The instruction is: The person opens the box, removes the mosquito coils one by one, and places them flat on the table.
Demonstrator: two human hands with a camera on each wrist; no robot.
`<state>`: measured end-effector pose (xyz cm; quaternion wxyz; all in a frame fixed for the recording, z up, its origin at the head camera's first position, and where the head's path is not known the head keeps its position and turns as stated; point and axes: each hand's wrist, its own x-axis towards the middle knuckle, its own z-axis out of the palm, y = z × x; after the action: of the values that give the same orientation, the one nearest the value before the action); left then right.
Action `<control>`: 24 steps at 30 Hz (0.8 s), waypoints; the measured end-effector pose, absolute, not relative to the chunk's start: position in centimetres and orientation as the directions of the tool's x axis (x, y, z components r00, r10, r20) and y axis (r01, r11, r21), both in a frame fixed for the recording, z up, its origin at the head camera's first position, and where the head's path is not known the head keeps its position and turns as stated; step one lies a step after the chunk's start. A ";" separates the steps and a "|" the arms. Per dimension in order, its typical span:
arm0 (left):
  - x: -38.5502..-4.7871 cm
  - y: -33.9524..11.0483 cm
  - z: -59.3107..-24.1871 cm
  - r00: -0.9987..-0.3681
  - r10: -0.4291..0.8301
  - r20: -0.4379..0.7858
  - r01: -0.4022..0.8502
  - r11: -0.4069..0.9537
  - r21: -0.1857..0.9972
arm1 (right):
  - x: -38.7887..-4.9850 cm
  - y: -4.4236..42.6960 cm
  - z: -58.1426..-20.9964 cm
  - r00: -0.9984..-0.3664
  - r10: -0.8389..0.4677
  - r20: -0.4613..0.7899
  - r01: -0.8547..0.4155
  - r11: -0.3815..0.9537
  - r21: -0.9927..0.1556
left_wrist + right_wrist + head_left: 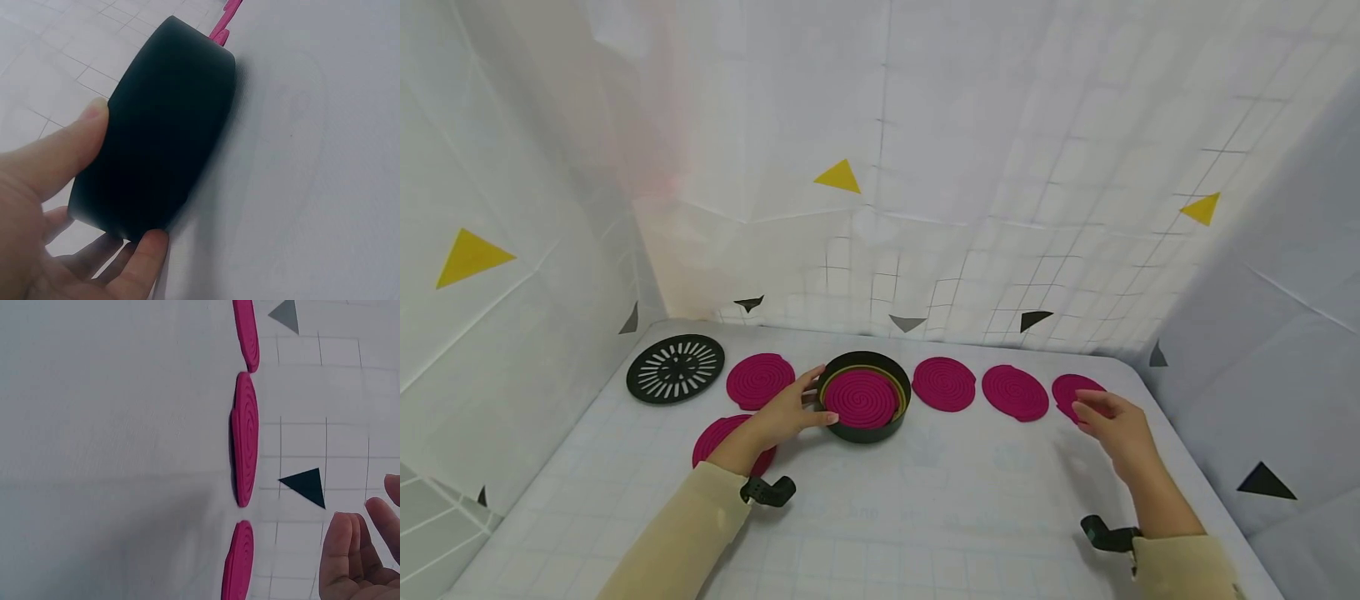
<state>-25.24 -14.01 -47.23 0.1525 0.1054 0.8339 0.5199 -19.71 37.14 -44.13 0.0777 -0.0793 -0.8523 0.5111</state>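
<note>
A round black coaster holder (859, 435) stands on the table with a magenta spiral coaster (861, 400) lying inside its rim. My left hand (786, 414) grips the holder's left side; in the left wrist view the thumb lies against the dark holder (150, 131) and the other fingers curl at its lower edge. Over at the right, my right hand (1118, 429) is raised near the rightmost magenta coaster (1070, 389), partly covering it in the head view. In the right wrist view its thumb and loosely bent fingers are apart, with nothing visible between them.
Two more coasters lie right of the holder, one (943, 384) close beside it and another (1015, 392) farther along. To its left are a coaster (760, 381) and one (718, 435) partly under my left forearm. A black slotted disc (642, 372) lies at the back left. White sheeting surrounds the table.
</note>
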 end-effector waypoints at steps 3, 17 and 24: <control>-25.2 -14.0 -47.2 -0.930 0.337 -0.144 0.014 0.425 0.905 | -19.7 36.4 -43.9 -0.977 0.208 0.041 0.065 0.480 -0.875; -25.4 -13.9 -47.5 -0.930 0.340 -0.140 0.015 0.414 0.910 | -19.8 31.8 -43.2 -0.992 0.123 0.021 0.041 0.482 -0.875; -25.4 -13.9 -47.5 -0.930 0.338 -0.145 0.004 0.403 0.915 | -20.0 29.9 -43.1 -0.994 0.112 0.009 0.043 0.455 -0.889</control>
<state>-25.41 -13.93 -47.51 0.1557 0.1037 0.8229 0.5366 -20.02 29.87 -43.10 0.0330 -0.0456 -0.8524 0.5199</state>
